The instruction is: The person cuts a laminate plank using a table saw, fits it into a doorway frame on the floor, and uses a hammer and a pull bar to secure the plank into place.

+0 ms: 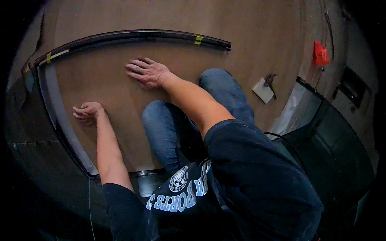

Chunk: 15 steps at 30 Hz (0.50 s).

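My left hand rests on or just over the brown panel, fingers loosely bent and apart, near the pale strip along the panel's left side. My right hand is spread on the same surface, holding nothing, just below a long curved black trim strip with yellow tape pieces on it. My knees in jeans are on the panel, to the right of my hands.
A cream pad or block with a dark tool lies to the right. Farther right are an orange-red item, a dark rectangular recess and a large dark curved glass-like sheet. A thin cable runs at lower left.
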Each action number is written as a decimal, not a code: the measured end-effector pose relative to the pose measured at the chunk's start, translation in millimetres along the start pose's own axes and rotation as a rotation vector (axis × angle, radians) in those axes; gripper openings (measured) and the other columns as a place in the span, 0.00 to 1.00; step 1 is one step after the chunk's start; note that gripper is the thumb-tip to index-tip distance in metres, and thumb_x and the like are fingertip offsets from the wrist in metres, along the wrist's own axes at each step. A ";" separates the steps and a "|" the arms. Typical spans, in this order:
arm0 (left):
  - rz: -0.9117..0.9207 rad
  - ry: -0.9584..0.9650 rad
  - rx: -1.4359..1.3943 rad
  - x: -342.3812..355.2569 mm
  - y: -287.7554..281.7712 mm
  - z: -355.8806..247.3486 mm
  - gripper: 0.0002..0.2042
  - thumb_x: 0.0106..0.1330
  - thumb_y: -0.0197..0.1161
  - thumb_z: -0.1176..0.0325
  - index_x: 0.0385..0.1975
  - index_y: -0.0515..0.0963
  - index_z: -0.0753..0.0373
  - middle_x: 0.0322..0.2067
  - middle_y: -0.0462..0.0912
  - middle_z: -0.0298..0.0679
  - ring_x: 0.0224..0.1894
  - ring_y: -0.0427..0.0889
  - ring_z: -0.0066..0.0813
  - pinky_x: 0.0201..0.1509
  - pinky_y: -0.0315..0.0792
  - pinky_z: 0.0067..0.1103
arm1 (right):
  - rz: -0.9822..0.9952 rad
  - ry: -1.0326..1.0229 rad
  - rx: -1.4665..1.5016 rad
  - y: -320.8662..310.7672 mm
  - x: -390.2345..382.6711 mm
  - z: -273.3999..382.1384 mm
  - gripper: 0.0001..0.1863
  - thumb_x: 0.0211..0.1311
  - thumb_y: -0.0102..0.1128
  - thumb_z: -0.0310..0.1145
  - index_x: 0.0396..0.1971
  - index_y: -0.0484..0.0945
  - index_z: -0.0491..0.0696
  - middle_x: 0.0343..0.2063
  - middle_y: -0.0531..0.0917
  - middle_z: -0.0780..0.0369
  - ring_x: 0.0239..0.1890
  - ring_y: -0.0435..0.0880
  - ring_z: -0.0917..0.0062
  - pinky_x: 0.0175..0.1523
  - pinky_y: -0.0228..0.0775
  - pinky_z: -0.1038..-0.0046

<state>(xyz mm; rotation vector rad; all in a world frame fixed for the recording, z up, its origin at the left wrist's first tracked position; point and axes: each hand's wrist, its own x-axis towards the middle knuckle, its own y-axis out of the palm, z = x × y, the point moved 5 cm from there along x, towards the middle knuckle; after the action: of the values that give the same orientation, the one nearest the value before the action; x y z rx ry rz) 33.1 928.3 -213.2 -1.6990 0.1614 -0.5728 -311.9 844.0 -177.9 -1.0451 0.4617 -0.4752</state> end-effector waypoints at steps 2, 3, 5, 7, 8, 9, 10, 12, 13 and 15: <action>0.110 -0.057 -0.009 -1.2 -11.7 -12.3 0.24 0.74 0.49 0.60 0.70 0.69 0.45 0.74 0.64 0.38 0.77 0.57 0.47 0.75 0.48 0.56 | -0.035 0.004 -0.045 6.9 -1.3 -2.3 0.38 0.65 0.59 0.52 0.74 0.64 0.59 0.79 0.58 0.64 0.80 0.55 0.69 0.82 0.46 0.58; 0.098 -0.063 -0.017 -1.6 -11.2 -12.3 0.23 0.74 0.49 0.60 0.70 0.69 0.45 0.75 0.63 0.38 0.77 0.58 0.46 0.75 0.48 0.56 | -0.034 0.003 -0.034 8.9 -2.4 -2.7 0.38 0.65 0.59 0.52 0.74 0.64 0.59 0.79 0.58 0.64 0.80 0.55 0.68 0.82 0.46 0.58; 0.068 -0.079 -0.032 -2.6 -8.2 -8.1 0.23 0.74 0.49 0.60 0.69 0.70 0.45 0.75 0.63 0.38 0.77 0.58 0.46 0.75 0.49 0.56 | -0.036 -0.004 -0.012 9.7 -2.8 -2.0 0.38 0.66 0.59 0.51 0.74 0.64 0.59 0.79 0.58 0.63 0.80 0.54 0.68 0.82 0.45 0.58; -0.036 0.005 -0.031 5.2 2.5 10.5 0.23 0.74 0.50 0.60 0.69 0.72 0.45 0.74 0.65 0.39 0.76 0.60 0.44 0.74 0.51 0.56 | 0.025 -0.029 0.023 4.1 2.5 1.9 0.35 0.68 0.55 0.48 0.74 0.64 0.58 0.79 0.58 0.62 0.80 0.55 0.66 0.82 0.46 0.57; -0.082 0.052 -0.068 5.9 9.4 15.1 0.22 0.75 0.50 0.59 0.68 0.72 0.45 0.74 0.65 0.39 0.76 0.60 0.44 0.74 0.51 0.56 | 0.010 -0.029 0.034 8.6 1.0 0.7 0.34 0.69 0.54 0.47 0.74 0.64 0.58 0.79 0.58 0.62 0.80 0.55 0.66 0.81 0.47 0.56; -0.115 0.101 -0.105 -0.1 -1.8 -1.5 0.22 0.75 0.50 0.59 0.68 0.72 0.45 0.74 0.65 0.39 0.76 0.60 0.44 0.74 0.51 0.56 | 0.003 -0.021 0.044 7.8 -2.4 -1.5 0.34 0.69 0.54 0.47 0.74 0.64 0.57 0.79 0.58 0.62 0.80 0.55 0.66 0.81 0.47 0.56; 0.046 -0.010 0.014 -8.2 -5.7 -8.2 0.22 0.75 0.51 0.59 0.68 0.72 0.46 0.73 0.66 0.41 0.75 0.61 0.43 0.73 0.52 0.56 | 0.002 -0.003 0.052 7.2 -6.2 -3.8 0.34 0.70 0.53 0.47 0.74 0.64 0.56 0.79 0.57 0.61 0.80 0.56 0.65 0.81 0.48 0.56; -0.047 0.035 -0.056 2.5 4.6 11.4 0.22 0.75 0.50 0.60 0.68 0.72 0.46 0.73 0.66 0.40 0.75 0.62 0.44 0.72 0.54 0.55 | -0.012 -0.024 0.021 3.7 0.3 1.6 0.34 0.67 0.56 0.48 0.73 0.66 0.57 0.78 0.60 0.61 0.79 0.57 0.66 0.82 0.47 0.57; -0.089 0.058 -0.092 5.2 9.8 17.6 0.22 0.75 0.50 0.60 0.68 0.72 0.46 0.73 0.66 0.40 0.74 0.63 0.44 0.72 0.54 0.55 | -0.016 -0.031 0.004 5.4 1.3 2.3 0.35 0.66 0.57 0.49 0.73 0.67 0.57 0.77 0.61 0.62 0.79 0.58 0.66 0.82 0.46 0.57; -0.016 0.006 -0.090 1.7 6.8 12.4 0.22 0.74 0.50 0.60 0.68 0.72 0.46 0.73 0.67 0.39 0.74 0.63 0.45 0.72 0.55 0.54 | -0.015 -0.013 0.048 10.0 -0.4 1.1 0.36 0.66 0.57 0.48 0.73 0.66 0.57 0.78 0.60 0.61 0.79 0.58 0.66 0.82 0.45 0.57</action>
<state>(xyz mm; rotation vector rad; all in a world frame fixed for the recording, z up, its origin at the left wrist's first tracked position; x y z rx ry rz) 41.6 937.1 -220.5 -1.7869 0.1799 -0.5902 -310.1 849.3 -186.3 -1.0054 0.4286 -0.4904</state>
